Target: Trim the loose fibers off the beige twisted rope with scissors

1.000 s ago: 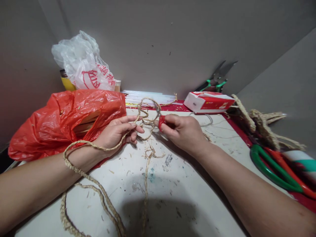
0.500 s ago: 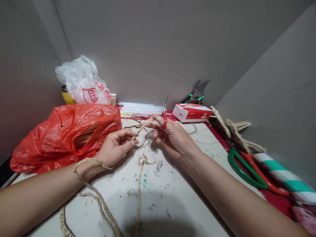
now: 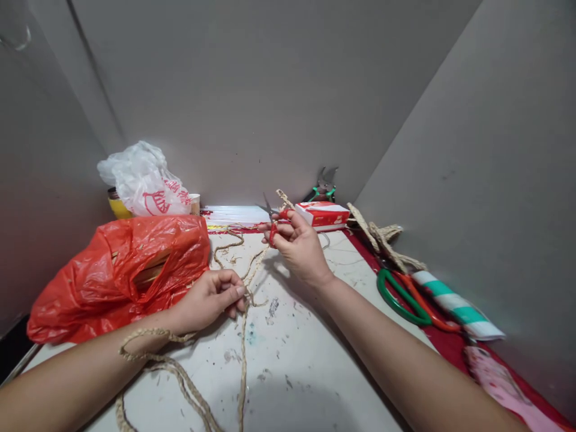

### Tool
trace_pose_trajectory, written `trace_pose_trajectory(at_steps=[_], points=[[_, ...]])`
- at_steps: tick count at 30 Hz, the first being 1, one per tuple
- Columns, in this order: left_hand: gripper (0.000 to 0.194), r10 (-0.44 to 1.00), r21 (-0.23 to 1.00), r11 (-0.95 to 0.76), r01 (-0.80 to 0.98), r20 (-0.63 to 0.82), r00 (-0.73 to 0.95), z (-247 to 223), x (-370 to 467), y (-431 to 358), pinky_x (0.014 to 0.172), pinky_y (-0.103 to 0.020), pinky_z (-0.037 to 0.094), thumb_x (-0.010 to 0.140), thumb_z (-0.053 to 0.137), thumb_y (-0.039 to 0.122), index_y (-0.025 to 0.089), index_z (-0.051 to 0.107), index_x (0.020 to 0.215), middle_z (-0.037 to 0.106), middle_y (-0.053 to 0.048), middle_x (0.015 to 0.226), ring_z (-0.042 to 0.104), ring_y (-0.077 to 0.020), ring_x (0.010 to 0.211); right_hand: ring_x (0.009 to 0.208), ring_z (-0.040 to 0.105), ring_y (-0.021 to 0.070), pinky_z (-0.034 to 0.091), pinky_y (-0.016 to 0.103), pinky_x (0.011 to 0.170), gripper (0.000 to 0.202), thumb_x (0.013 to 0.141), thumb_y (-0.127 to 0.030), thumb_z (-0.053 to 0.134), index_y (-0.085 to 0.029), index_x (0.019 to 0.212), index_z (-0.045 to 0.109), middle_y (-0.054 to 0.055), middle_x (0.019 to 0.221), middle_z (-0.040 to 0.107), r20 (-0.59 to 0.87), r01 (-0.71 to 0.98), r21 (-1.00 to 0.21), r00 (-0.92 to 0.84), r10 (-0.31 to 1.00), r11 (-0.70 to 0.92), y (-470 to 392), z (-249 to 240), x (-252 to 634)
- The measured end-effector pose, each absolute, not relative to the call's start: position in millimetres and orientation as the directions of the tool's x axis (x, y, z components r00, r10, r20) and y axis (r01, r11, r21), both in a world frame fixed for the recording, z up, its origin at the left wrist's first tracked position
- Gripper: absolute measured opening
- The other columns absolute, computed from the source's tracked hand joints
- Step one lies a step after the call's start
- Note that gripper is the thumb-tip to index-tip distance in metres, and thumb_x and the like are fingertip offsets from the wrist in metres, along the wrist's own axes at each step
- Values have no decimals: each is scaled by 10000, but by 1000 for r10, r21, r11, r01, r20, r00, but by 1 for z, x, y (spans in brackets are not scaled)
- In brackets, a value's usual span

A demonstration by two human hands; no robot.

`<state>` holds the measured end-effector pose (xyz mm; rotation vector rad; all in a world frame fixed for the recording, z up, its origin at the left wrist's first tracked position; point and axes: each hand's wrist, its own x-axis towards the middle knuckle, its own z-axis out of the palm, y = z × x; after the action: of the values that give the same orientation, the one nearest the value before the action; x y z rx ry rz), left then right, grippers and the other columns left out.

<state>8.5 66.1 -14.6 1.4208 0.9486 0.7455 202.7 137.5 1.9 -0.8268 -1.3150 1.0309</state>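
My right hand [image 3: 300, 249] holds small scissors [image 3: 272, 235] by their red handles, their blades spread and pointing up and away. A braided straw-coloured cord end [image 3: 284, 199] pokes up behind its fingers. My left hand [image 3: 221, 294], lower and to the left, has thumb and fingers pinched on a thin braided straw cord [image 3: 257, 262], which runs up toward the right hand. Another length of cord [image 3: 184, 379] is draped over my left wrist and hangs to the front edge of the view. A thin strand [image 3: 243, 366] lies along the table below the left fingertips.
On the white table [image 3: 288, 354], a red plastic bag [image 3: 108, 270] with strips inside stands left, before a white bag [image 3: 148, 180]. Clear sticks [image 3: 234, 215], a tissue pack [image 3: 323, 216] and pruning shears [image 3: 324, 186] are at the back. Large green-and-orange-handled scissors [image 3: 400, 300] lie right.
My right hand has turned and drawn away from the left, and the scissor blades now show spread. The left hand sits lower, still pinching cord. The camera view has shifted.
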Motion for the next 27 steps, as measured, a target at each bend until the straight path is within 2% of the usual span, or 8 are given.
trace_pose_trajectory(at_steps=[3,12,17,21,27], points=[[288,895,991,107,78,-130,426,-14,8,70,533,-205,426,793,633,405,129,562,748,671,-60,709,563,-86,532,715,635,134,515,293,679,324,694,-241,647,-234,954,453,-4,822,671,395,-122,-912,-5,919,391,140,-3,202],[303,867,978,209,-2,-184,463,-19,7,77,513,-190,445,716,721,380,114,575,716,670,-52,659,561,-72,491,667,622,131,503,282,654,295,698,-243,609,-229,946,451,-20,738,660,410,-45,-911,9,912,410,140,-6,194],[337,880,983,175,-56,-131,457,-24,7,80,474,-191,431,696,726,409,124,551,734,662,-48,625,536,-70,445,723,653,168,514,300,633,272,693,-259,589,-235,923,446,-7,744,662,439,18,-898,-47,897,440,147,9,186],[405,876,980,171,-101,-104,471,-28,7,84,455,-202,426,691,726,394,135,561,955,670,-34,620,541,-87,428,721,663,185,517,316,639,270,664,-231,597,-236,904,473,-33,669,644,455,109,-877,-121,882,468,140,32,182],[344,875,976,169,-140,-83,477,-29,5,87,467,-213,437,648,759,331,124,586,861,691,-69,739,596,-109,496,737,661,172,492,282,608,252,697,-220,538,-230,940,474,-14,757,654,520,200,-827,-80,850,525,123,40,177]])
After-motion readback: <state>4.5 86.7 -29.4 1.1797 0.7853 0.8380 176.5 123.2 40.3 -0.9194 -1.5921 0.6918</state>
